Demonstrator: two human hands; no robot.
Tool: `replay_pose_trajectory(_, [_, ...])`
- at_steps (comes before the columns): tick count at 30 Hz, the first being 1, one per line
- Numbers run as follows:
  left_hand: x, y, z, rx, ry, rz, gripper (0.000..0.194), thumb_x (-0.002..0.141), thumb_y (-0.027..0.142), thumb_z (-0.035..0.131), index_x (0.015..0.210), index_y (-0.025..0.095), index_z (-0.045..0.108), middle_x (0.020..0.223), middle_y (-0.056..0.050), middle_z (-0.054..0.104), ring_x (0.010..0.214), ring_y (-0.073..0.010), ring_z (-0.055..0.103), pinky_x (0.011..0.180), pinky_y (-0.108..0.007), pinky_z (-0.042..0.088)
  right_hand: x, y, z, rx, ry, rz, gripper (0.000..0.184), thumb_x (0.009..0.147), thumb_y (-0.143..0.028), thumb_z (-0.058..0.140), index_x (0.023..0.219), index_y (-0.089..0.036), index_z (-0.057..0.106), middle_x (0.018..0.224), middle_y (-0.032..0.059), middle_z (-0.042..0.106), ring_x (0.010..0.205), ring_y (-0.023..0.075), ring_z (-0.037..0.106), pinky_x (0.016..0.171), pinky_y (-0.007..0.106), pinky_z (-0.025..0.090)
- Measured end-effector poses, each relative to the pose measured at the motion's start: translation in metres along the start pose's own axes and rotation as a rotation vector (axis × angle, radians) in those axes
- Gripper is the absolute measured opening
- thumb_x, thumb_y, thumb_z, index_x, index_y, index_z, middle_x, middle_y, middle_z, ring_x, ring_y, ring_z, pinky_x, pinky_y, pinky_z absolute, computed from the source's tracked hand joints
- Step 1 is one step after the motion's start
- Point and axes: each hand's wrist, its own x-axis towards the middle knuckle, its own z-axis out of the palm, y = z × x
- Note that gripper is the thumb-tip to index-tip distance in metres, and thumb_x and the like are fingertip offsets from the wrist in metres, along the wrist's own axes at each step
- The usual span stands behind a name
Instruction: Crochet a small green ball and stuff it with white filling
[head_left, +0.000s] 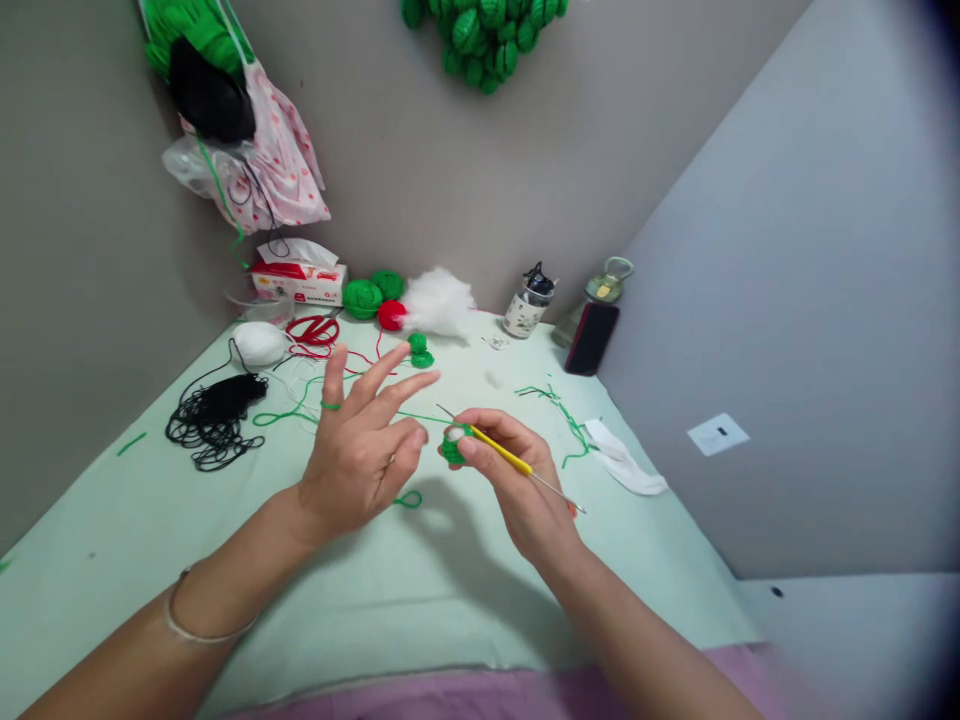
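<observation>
My left hand [356, 455] is raised over the table, several fingers spread. Its index finger and thumb lie close together, and green yarn [330, 406] loops round the little finger. In my right hand [521, 475] is a crochet hook [502, 450] with a yellow grip, its thin tip pointing up and left. The same fingers pinch a small green crochet piece [452, 447] with white showing at its top. A strand of green yarn runs from behind my left fingers to this piece. Under my left hand, a green yarn loop [409, 499] lies on the cloth.
Black yarn [217, 415], a white yarn ball [259, 343], red scissors [313, 331], green yarn balls [362, 299], a red ball [391, 315] and white stuffing [439, 300] lie at the back left. A jar [526, 312], a phone [592, 339] and green scraps [566, 415] are right.
</observation>
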Motion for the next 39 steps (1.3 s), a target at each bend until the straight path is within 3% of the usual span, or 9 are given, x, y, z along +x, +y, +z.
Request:
replay_pose_trajectory(2, [-0.003, 0.001, 0.004, 0.029, 0.004, -0.049, 0.037, 0.082, 0.013, 0.064, 0.113, 0.029, 0.077, 0.145, -0.007, 0.063, 0.149, -0.0401, 0.036, 0.124, -0.064, -0.004, -0.003, 0.004, -0.002, -0.027, 0.063, -0.022, 0.023, 0.081, -0.036, 0.081, 0.101, -0.026, 0.075, 0.091, 0.0014, 0.071, 0.083, 0.0165, 0.065, 0.079, 0.03, 0.054])
replay_pose_trajectory(4, [-0.006, 0.005, 0.009, -0.029, -0.021, -0.08, 0.056, 0.081, 0.013, 0.067, 0.135, 0.029, 0.066, 0.142, -0.011, 0.062, 0.144, -0.0393, 0.041, 0.123, -0.061, 0.015, -0.005, 0.012, -0.003, -0.046, 0.119, -0.042, 0.023, 0.081, -0.036, 0.082, 0.101, -0.026, 0.075, 0.091, 0.001, 0.071, 0.085, 0.0163, 0.064, 0.078, 0.029, 0.053])
replay_pose_trajectory(6, [-0.009, 0.011, 0.013, -0.135, -0.069, -0.083, 0.065, 0.085, 0.015, 0.068, 0.147, 0.03, 0.055, 0.137, -0.012, 0.063, 0.133, -0.0347, 0.051, 0.114, -0.052, 0.037, -0.006, 0.019, -0.001, -0.044, 0.142, -0.057, 0.023, 0.081, -0.036, 0.081, 0.101, -0.027, 0.075, 0.092, 0.0003, 0.07, 0.085, 0.0153, 0.063, 0.077, 0.027, 0.051])
replay_pose_trajectory(9, [-0.015, 0.016, 0.019, -0.236, -0.103, -0.096, 0.07, 0.091, 0.016, 0.067, 0.154, 0.034, 0.044, 0.13, -0.009, 0.067, 0.112, -0.0265, 0.062, 0.098, -0.04, 0.049, -0.006, 0.025, 0.004, 0.012, 0.127, -0.058, 0.021, 0.082, -0.035, 0.08, 0.101, -0.027, 0.074, 0.093, 0.0002, 0.072, 0.086, 0.0153, 0.065, 0.079, 0.027, 0.052])
replay_pose_trajectory(13, [-0.02, 0.017, 0.024, -0.269, -0.066, -0.194, 0.064, 0.091, 0.02, 0.07, 0.151, 0.032, 0.049, 0.112, -0.006, 0.074, 0.09, -0.0232, 0.064, 0.089, -0.038, 0.051, -0.006, 0.025, 0.01, 0.054, 0.131, -0.03, 0.023, 0.08, -0.035, 0.08, 0.099, -0.026, 0.073, 0.093, 0.0023, 0.076, 0.086, 0.0195, 0.069, 0.081, 0.033, 0.055])
replay_pose_trajectory(22, [-0.022, 0.023, 0.031, -0.413, -0.04, -0.464, 0.03, 0.086, 0.027, 0.076, 0.115, 0.028, 0.073, 0.105, -0.006, 0.077, 0.096, -0.0279, 0.069, 0.097, -0.042, 0.053, -0.007, 0.035, 0.009, 0.001, 0.226, -0.002, 0.021, 0.076, -0.034, 0.082, 0.092, -0.022, 0.073, 0.084, 0.0022, 0.073, 0.079, 0.0183, 0.065, 0.072, 0.03, 0.053])
replay_pose_trajectory(28, [-0.018, 0.025, 0.023, -0.597, 0.015, -0.685, 0.063, 0.079, 0.026, 0.083, 0.137, 0.027, 0.057, 0.101, -0.001, 0.074, 0.1, -0.0226, 0.069, 0.102, -0.038, 0.053, -0.008, 0.028, 0.007, -0.091, 0.246, -0.106, 0.019, 0.082, -0.034, 0.077, 0.099, -0.025, 0.074, 0.093, 0.0033, 0.074, 0.083, 0.0193, 0.068, 0.074, 0.032, 0.055])
replay_pose_trajectory(33, [-0.015, 0.03, 0.021, -0.803, -0.027, -0.779, 0.073, 0.076, 0.023, 0.085, 0.142, 0.029, 0.053, 0.1, 0.0, 0.069, 0.098, -0.0208, 0.068, 0.093, -0.036, 0.057, -0.012, 0.027, 0.002, -0.166, 0.317, -0.264, 0.008, 0.083, -0.03, 0.077, 0.091, -0.028, 0.077, 0.089, 0.0021, 0.07, 0.079, 0.0173, 0.066, 0.07, 0.031, 0.053])
replay_pose_trajectory(39, [-0.011, 0.028, 0.02, -1.06, -0.085, -0.855, 0.097, 0.071, 0.018, 0.087, 0.154, 0.027, 0.038, 0.097, 0.0, 0.064, 0.101, -0.0201, 0.065, 0.091, -0.033, 0.055, -0.014, 0.028, -0.007, -0.032, 0.118, -0.284, 0.01, 0.084, -0.026, 0.08, 0.092, -0.03, 0.078, 0.091, 0.0021, 0.07, 0.081, 0.0167, 0.066, 0.07, 0.03, 0.053])
